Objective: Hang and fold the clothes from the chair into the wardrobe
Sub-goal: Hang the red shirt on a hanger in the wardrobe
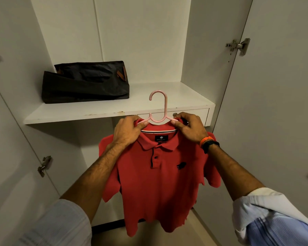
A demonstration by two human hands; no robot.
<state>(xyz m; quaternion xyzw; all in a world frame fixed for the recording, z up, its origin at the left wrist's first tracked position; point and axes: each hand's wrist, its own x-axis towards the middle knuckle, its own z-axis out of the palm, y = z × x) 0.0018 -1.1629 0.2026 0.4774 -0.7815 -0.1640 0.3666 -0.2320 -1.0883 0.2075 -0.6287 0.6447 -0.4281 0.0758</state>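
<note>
Red polo shirt [160, 183] hung on pink hanger [158, 107], its arms hidden under the collar. Left hand [130, 132] and right hand [189, 128] each pinched a shoulder. Neck label unreadable. Black bag [85, 82] sat above-left.

Single head-worn view, wide-angle, facing forward and down into an open white wardrobe [142, 41]. Both forearms enter from the near edge. White wardrobe shelf [114, 110] sits mid-frame, close; open wardrobe doors [274, 121] flank left and right. No second view.
</note>
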